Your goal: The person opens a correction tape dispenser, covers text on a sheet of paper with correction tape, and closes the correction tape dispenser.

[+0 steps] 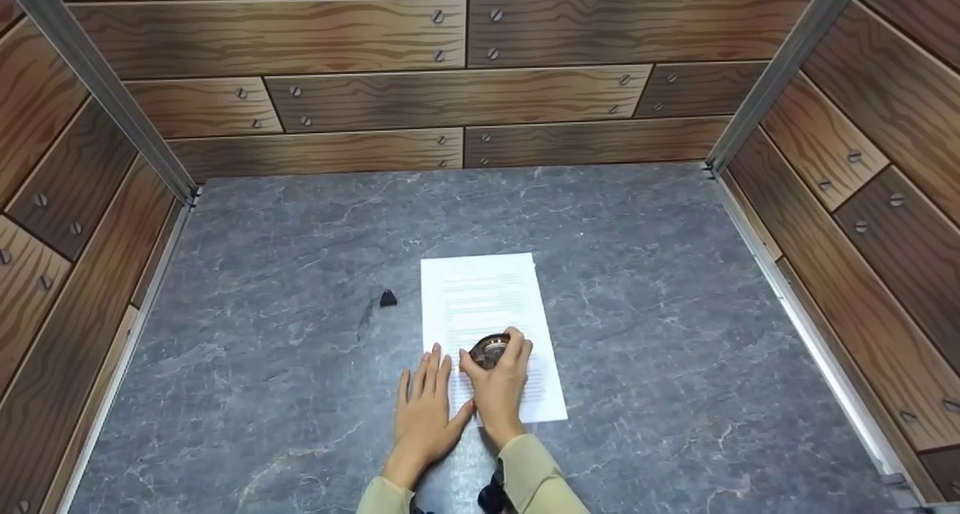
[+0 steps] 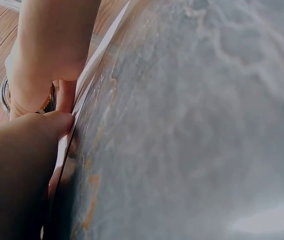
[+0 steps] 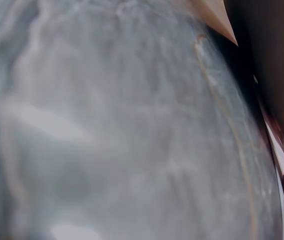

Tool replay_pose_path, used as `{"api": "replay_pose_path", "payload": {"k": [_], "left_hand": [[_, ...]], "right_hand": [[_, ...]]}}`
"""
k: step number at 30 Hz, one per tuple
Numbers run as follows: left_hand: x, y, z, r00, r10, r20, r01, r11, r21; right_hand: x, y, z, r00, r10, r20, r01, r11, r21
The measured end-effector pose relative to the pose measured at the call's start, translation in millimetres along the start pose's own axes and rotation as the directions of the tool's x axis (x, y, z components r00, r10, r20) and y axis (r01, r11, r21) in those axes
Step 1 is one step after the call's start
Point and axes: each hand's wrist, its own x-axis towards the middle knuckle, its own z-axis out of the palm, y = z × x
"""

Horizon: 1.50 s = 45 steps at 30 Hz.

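A white printed sheet of paper (image 1: 480,270) lies on the grey marbled tabletop. My left hand (image 1: 426,413) rests flat with its fingers stretched forward, the fingertips at the sheet's lower left edge. My right hand (image 1: 501,390) grips a round, dark brown object with a shiny ring (image 1: 489,351) between thumb and fingers, over the lower half of the page. Its exact kind is unclear, and the fingers hide its right side. In the left wrist view, part of its metallic rim (image 2: 4,95) shows beyond the right hand (image 2: 52,55). The right wrist view shows mostly tabletop.
A small black wedge-shaped piece (image 1: 388,298) lies on the tabletop (image 1: 285,334), left of the paper. Wood-patterned panels (image 1: 360,37) enclose the back and both sides, with metal posts (image 1: 780,71) at the far corners.
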Motion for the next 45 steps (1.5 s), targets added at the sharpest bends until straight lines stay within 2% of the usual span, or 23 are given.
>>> {"api": "replay_pose_path", "payload": {"k": [24,38,45], "left_hand": [[1.7,1.0,-3.5,0.999,-0.014,0.032,0.014,1.000,-0.026],[-0.5,0.9,-0.7,1.000,-0.010,0.013,0.010,0.999,-0.036],[0.6,0.4,-1.2,1.000,-0.011,0.014,0.011,1.000,-0.022]], "right_hand": [[12.7,12,-13,0.998,0.026,-0.054,-0.027,0.999,-0.028],[16.5,17,-25,0.995,0.094,-0.040,-0.094,0.995,-0.016],[21.3,19,-31,0.995,0.087,-0.058,-0.087,0.996,-0.012]]}}
